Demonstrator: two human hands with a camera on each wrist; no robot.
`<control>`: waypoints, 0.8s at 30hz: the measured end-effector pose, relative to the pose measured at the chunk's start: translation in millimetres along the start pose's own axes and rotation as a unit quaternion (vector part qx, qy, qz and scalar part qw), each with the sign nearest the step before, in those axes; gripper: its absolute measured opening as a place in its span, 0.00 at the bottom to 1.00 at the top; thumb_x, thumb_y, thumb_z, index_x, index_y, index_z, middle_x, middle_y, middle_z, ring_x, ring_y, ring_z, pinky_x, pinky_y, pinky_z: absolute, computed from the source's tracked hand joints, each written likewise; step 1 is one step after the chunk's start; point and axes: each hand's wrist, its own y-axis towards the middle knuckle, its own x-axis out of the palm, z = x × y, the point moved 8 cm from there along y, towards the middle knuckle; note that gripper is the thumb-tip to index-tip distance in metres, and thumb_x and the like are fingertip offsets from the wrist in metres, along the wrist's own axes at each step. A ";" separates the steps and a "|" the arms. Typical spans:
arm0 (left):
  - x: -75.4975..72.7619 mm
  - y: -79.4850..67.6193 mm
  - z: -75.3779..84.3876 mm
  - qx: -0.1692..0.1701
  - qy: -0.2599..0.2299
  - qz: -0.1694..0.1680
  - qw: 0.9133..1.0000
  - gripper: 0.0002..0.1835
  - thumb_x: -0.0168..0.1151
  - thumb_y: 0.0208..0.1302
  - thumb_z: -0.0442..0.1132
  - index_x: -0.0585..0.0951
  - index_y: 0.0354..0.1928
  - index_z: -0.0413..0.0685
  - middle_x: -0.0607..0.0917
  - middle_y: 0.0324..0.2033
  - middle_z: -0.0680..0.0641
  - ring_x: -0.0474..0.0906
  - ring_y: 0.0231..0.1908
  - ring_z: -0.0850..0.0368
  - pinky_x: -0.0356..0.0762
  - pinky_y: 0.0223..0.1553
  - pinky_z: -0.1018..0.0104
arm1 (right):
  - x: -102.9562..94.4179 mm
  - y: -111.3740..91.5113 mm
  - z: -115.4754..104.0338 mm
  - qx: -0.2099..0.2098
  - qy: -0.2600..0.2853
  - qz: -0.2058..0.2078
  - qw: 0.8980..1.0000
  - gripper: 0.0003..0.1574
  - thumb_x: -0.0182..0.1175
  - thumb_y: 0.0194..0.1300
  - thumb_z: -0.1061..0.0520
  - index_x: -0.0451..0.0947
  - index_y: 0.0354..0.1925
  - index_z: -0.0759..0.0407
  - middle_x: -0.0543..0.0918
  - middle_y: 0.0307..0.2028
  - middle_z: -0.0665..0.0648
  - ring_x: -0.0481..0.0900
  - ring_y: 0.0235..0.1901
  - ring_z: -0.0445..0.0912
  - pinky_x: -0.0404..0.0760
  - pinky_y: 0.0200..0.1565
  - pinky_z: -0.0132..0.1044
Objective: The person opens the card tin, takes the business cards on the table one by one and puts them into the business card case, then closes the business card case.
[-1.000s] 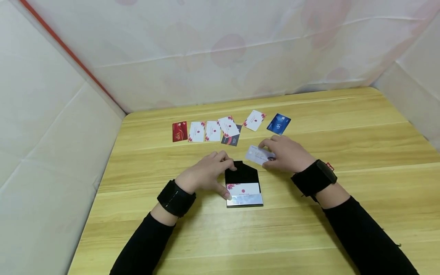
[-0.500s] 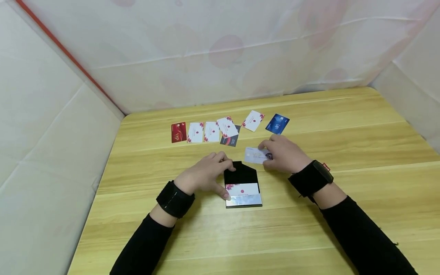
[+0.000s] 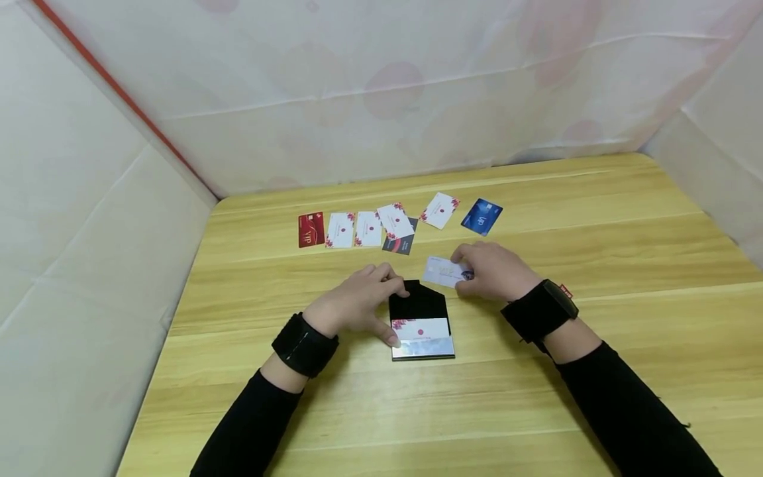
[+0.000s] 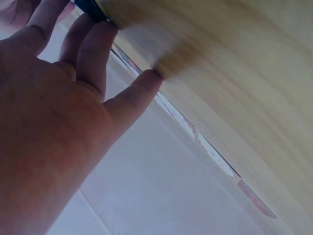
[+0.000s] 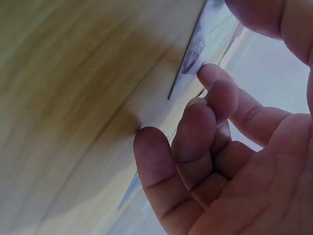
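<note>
Two hands over wood surface (image 3: 536, 397), approx. mid; L hand's (image 3: 360, 298) grip holds case (image 3: 426, 348) by its left side, thumb on near end, index bent at flap (image 3: 420, 305); case open, flap twd far edge; inner card (image 3: 422, 327), white w/ pink flowers, sticks part out of pocket; R hand's (image 3: 493, 270) grip pinches silver card (image 3: 443, 271) at right end, btwn thumb & index; card just beyond flap, twd far edge & a bit right; touching flap or not, can't tell; flat or raised, ditto.

Nearer far edge, rough row, L to R: red card (image 3: 311, 230); 1st white card (image 3: 340, 230); 2nd white card (image 3: 369, 228); 3rd white card (image 3: 393, 220), lying partly over dark card (image 3: 401, 246); 4th white card (image 3: 440, 210), askew; blue card (image 3: 481, 216), also askew, just beyond R hand; whites all w/ pink flowers.

Black strap (image 3: 304, 345) on L wrist, another (image 3: 539, 310) on R; black sleeves (image 3: 253, 424); pale cloth (image 3: 334, 142) behind far edge.
</note>
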 end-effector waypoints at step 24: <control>-1.0 -0.2 1.9 -0.005 -0.001 -0.005 1.000 0.40 0.70 0.38 0.66 0.75 0.55 0.56 0.69 0.47 0.54 0.61 0.43 0.58 0.66 0.43 0.65 | 0.9 -0.8 2.0 0.022 0.007 0.010 1.000 0.28 0.71 0.41 0.48 0.77 0.42 0.54 0.70 0.35 0.55 0.66 0.36 0.50 0.69 0.33 0.41</control>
